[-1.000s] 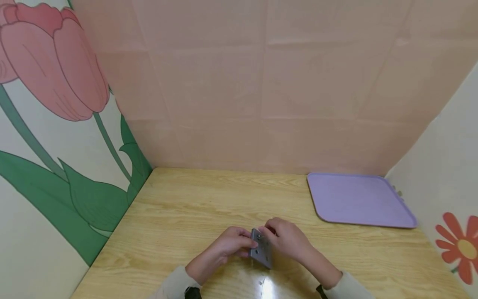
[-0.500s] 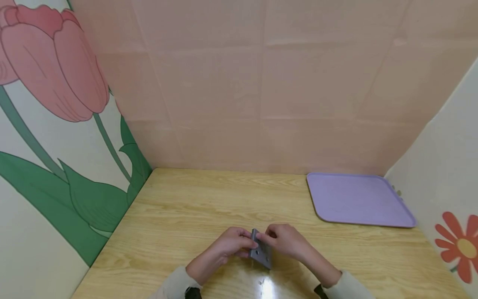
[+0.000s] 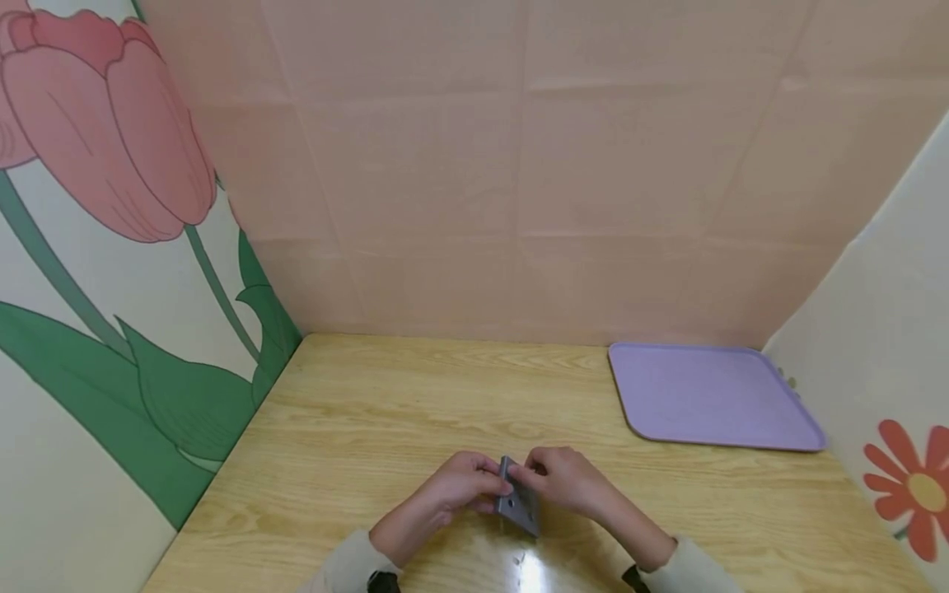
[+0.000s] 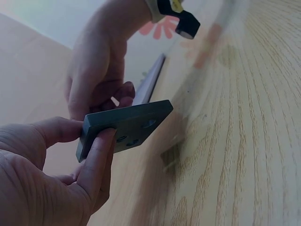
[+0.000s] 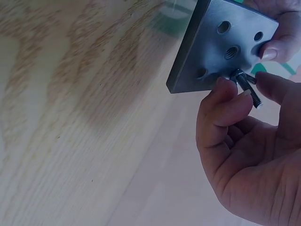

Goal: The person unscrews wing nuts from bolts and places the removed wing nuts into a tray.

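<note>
The left hand (image 3: 461, 482) grips the grey plate (image 5: 212, 51) at its left edge, probably to steady it while the right hand (image 3: 567, 479) pinches a screw (image 5: 255, 98).

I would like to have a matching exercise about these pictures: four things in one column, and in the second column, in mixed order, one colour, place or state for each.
Things
1. tray
2. plate
3. threaded piece
4. left hand

Descriptions
A. grey, with several holes
B. gripping something flat at its edge
C. purple, with a raised rim
D. held in the right hand

Right pairs: 1-C; 2-A; 3-D; 4-B
</note>
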Demonstrator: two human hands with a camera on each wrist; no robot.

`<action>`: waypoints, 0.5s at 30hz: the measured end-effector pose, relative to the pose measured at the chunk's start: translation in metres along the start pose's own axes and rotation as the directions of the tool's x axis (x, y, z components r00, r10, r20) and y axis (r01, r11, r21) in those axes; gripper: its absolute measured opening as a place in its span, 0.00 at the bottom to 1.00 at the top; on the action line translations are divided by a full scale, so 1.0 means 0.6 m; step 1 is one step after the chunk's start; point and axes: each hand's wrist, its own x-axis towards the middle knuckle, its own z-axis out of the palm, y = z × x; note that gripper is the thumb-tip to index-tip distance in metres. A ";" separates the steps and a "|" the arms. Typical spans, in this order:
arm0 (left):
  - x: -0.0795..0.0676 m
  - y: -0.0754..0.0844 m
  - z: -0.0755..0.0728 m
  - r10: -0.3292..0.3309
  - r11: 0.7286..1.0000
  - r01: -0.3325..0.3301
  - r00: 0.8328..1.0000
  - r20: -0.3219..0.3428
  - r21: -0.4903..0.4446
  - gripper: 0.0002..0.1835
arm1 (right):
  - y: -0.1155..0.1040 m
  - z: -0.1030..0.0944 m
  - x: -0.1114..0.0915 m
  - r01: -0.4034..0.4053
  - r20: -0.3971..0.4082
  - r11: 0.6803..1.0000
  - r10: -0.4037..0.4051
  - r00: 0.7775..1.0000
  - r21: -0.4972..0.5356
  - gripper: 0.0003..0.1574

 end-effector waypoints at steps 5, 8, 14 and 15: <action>-0.004 -0.004 0.000 0.008 1.000 -0.008 1.000 0.000 -0.005 0.11 | 0.000 0.000 -0.001 0.049 -0.011 0.999 -0.049 0.999 -0.017 0.18; -0.005 -0.007 0.001 0.028 1.000 -0.028 1.000 -0.004 -0.009 0.12 | 0.001 -0.002 0.000 0.115 -0.029 0.992 -0.117 0.993 -0.046 0.15; -0.006 -0.006 0.000 0.045 0.999 -0.045 0.999 -0.008 -0.015 0.12 | 0.000 -0.005 0.001 0.229 -0.070 0.964 -0.240 0.968 -0.139 0.12; -0.006 -0.005 0.000 0.045 0.999 -0.045 0.999 -0.008 -0.015 0.12 | -0.001 -0.006 0.000 0.244 -0.072 0.956 -0.258 0.963 -0.160 0.12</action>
